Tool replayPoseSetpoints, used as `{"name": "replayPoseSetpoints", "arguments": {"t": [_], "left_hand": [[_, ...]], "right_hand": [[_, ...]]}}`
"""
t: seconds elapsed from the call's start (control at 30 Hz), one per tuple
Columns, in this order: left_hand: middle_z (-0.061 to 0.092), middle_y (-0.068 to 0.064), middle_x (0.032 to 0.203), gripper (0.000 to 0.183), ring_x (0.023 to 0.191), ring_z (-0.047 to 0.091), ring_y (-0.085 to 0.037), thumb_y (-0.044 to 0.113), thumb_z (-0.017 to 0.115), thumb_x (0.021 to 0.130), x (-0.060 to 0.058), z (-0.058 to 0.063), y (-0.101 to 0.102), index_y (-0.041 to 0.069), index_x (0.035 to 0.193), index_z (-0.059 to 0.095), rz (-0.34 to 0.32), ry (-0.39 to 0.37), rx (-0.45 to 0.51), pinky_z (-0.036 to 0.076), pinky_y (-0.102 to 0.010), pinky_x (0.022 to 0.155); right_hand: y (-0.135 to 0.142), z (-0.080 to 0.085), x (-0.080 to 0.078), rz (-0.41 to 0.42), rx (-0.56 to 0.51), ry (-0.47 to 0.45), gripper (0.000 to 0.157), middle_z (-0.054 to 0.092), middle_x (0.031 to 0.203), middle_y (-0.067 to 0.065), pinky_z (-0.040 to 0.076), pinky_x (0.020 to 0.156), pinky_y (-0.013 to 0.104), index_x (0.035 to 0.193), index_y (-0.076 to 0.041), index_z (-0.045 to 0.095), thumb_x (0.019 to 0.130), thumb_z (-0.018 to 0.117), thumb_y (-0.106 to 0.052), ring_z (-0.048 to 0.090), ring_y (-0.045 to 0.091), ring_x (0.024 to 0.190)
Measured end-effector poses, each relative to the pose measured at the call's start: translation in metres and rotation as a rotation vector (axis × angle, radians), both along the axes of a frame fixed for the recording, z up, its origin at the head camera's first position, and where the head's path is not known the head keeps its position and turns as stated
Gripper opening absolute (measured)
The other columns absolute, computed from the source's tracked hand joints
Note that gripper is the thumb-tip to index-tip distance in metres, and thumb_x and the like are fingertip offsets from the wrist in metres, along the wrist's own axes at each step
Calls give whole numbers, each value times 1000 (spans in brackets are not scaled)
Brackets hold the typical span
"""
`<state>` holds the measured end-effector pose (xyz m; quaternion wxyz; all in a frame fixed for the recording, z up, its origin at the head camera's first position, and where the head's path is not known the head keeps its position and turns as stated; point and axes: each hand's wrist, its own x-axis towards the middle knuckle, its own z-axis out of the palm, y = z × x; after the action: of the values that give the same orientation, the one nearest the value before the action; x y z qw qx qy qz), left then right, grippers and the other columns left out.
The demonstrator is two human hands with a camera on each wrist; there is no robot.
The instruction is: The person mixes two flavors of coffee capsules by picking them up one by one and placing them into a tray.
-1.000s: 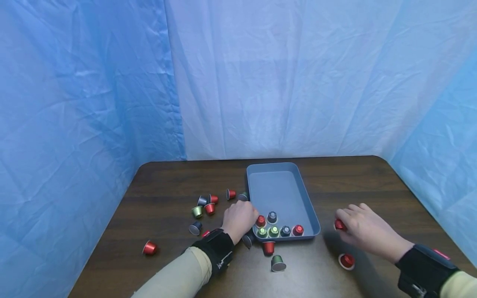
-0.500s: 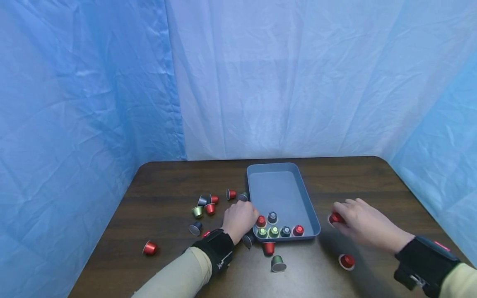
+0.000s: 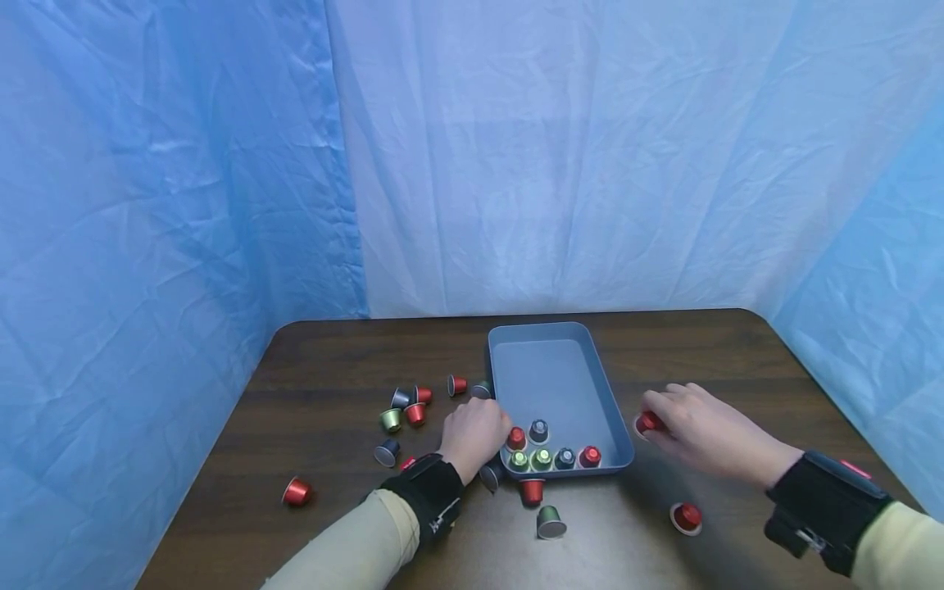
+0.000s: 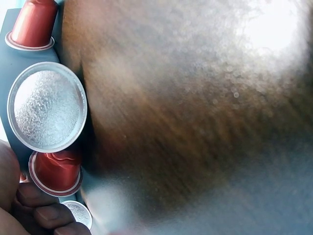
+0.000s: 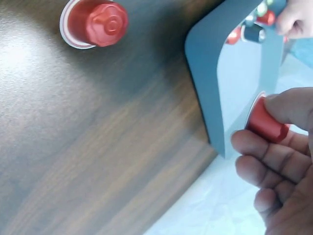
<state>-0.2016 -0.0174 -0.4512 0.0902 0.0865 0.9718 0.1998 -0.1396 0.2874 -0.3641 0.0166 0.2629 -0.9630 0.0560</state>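
Observation:
In the head view my left hand (image 3: 477,437) stays at the left rim of the blue-grey tray (image 3: 546,331), close to a red coffee capsule (image 3: 517,438). The left wrist view has its fingers (image 4: 51,213) curled, with a speck of red between thumb and fingers; I cannot tell whether they grip anything. Off the tray's right side, my right hand (image 3: 701,430) pinches a red coffee capsule (image 5: 266,122) between thumb and fingers. Inside the tray's near end, red, dark and green (image 3: 542,458) capsules stand in two rows, lids down.
An upright red capsule (image 3: 687,518) stands nearer me, below the right hand. Before the tray lie another red capsule (image 3: 532,492), a green one (image 3: 551,523) and a dark one (image 3: 491,475). Several capsules (image 3: 391,419) are scattered left, one red capsule (image 3: 297,492) apart from them.
My right hand has moved left and slightly away from me, bringing the red capsule nearer the tray. The left hand and the other capsules have stayed put.

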Motion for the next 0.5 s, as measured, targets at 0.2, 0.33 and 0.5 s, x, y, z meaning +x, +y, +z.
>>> {"name": "replayPoseSetpoints", "arguments": {"t": [0.2, 0.33, 0.5], "left_hand": [[54, 0, 62, 30, 57, 54, -17, 25, 63, 99, 0, -1, 0, 15, 71, 65, 3, -4, -2, 41, -30, 54], [54, 0, 61, 31, 56, 54, -17, 25, 63, 99, 0, -2, 0, 16, 70, 64, 7, -4, 2, 42, -31, 54], [54, 0, 61, 31, 56, 54, -17, 25, 63, 99, 0, -2, 0, 15, 70, 65, 7, -5, 7, 42, -30, 54]], "right_hand": [[-12, 3, -4, 11, 0, -27, 30, 58, 80, -11, 48, 67, 29, 98, -18, 67, 79, 89, -22, 51, 8, 76], [-20, 4, -6, 14, 3, -51, 30, 59, 81, -10, 48, 67, 28, 100, -17, 67, 80, 89, -23, 51, 9, 77], [-30, 3, -10, 29, -1, -66, 28, 58, 81, -10, 49, 66, 26, 99, -16, 67, 81, 88, -23, 51, 8, 76]]}}
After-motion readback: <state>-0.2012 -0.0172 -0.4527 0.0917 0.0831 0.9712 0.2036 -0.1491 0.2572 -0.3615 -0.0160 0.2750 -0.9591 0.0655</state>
